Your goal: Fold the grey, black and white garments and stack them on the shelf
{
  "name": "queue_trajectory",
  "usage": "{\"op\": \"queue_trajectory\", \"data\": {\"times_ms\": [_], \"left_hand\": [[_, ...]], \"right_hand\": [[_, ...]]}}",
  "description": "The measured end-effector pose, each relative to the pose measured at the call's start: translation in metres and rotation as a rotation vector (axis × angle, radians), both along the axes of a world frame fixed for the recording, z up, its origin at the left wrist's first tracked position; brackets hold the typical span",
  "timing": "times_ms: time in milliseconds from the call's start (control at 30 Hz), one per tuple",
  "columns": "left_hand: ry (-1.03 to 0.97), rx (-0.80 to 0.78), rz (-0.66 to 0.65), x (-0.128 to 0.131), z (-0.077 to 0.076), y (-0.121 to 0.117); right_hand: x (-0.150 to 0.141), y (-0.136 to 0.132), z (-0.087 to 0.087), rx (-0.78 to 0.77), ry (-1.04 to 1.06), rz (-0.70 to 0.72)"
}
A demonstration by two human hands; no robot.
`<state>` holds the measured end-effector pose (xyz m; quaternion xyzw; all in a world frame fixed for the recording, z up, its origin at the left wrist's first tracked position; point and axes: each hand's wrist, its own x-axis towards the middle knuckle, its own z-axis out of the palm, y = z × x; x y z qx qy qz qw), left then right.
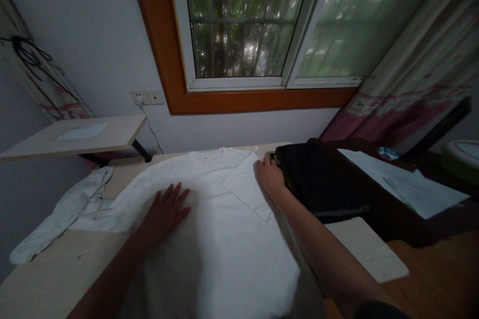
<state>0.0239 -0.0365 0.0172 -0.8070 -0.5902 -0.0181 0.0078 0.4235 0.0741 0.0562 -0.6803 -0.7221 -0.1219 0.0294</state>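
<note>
A white long-sleeved shirt [224, 239] is spread over the pale tabletop, its collar toward the wall. One sleeve stretches out to the left, its cuff end lying near the table's left edge. On the right, a flap of the shirt is folded inward over the body and forms a pointed corner. My left hand [166, 214] lies flat on the shirt's left side, fingers spread. At the shirt's right edge rests my right hand [271, 174], its fingers loosely extended beside a folded black garment [318, 179]; the fingertips are partly hard to make out.
A small raised shelf [112, 134] with a paper on it stands at the back left. Sheets of paper [404, 179] lie on a dark surface at right. A wall socket [147, 97] with a plugged-in cable sits below the window [247, 20]. Curtains hang at both sides.
</note>
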Motion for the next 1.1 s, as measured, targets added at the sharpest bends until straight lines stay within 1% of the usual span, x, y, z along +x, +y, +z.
{"op": "queue_trajectory", "data": {"times_ms": [133,200,300,400,467,533,633,767,933,1100], "left_hand": [[0.01,0.021,0.083,0.003,0.003,0.025],[0.001,0.044,0.134,0.006,0.002,0.041],[0.0,0.128,0.214,0.011,-0.005,0.064],[0.009,0.206,0.291,0.013,-0.014,0.081],[0.008,0.205,0.327,0.01,-0.017,0.09],[0.011,0.171,0.338,0.003,-0.018,0.097],[0.029,0.131,0.349,-0.01,-0.014,0.105],[0.043,0.137,0.37,-0.022,-0.011,0.109],[0.031,0.152,0.366,-0.025,-0.014,0.108],[-0.002,0.153,0.288,-0.027,-0.013,0.104]], "right_hand": [[-0.01,0.003,0.001,0.0,0.023,0.057],[-0.02,0.006,-0.003,-0.011,0.048,0.101],[-0.039,0.011,-0.015,-0.037,0.134,0.159],[-0.052,0.015,-0.033,-0.047,0.232,0.138],[-0.052,0.019,-0.042,-0.039,0.269,0.12],[-0.044,0.022,-0.048,-0.037,0.289,0.125],[-0.028,0.026,-0.05,-0.046,0.301,0.135],[-0.01,0.028,-0.048,-0.046,0.306,0.151],[-0.007,0.026,-0.048,-0.026,0.317,0.152],[-0.008,0.026,-0.05,-0.016,0.307,0.157]]}}
